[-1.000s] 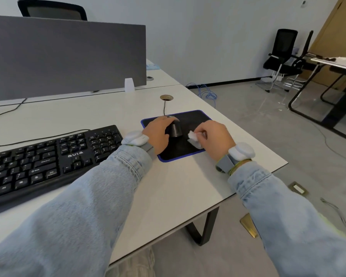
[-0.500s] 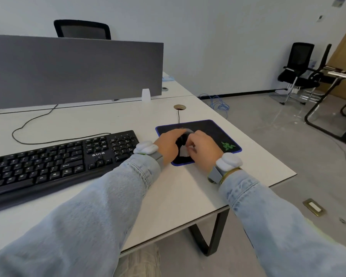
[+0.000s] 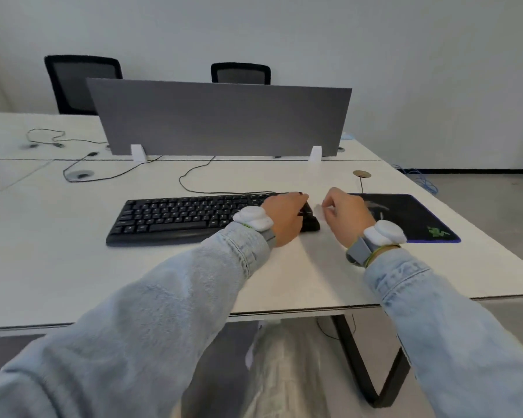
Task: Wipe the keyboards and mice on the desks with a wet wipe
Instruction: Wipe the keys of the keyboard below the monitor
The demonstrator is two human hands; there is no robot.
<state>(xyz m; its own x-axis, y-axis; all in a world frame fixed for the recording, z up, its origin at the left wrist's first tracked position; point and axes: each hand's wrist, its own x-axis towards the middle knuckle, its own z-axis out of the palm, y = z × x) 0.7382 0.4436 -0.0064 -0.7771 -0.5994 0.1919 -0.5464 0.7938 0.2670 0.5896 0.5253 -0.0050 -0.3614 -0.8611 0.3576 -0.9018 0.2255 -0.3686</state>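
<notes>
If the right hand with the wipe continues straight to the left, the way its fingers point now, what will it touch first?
Most likely the right end of the black keyboard, where the left hand already rests. The right hand pinches the wet wipe, and only bare desk lies between. Its height is unclear, so the left hand may come first.

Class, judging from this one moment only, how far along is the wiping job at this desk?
Done: cannot be confirmed; the mouse lies free on its mat. In hand: the left hand rests on the keyboard's right end, and the right hand pinches the wet wipe beside it. Left: the keyboard's keys, apparently.
</notes>
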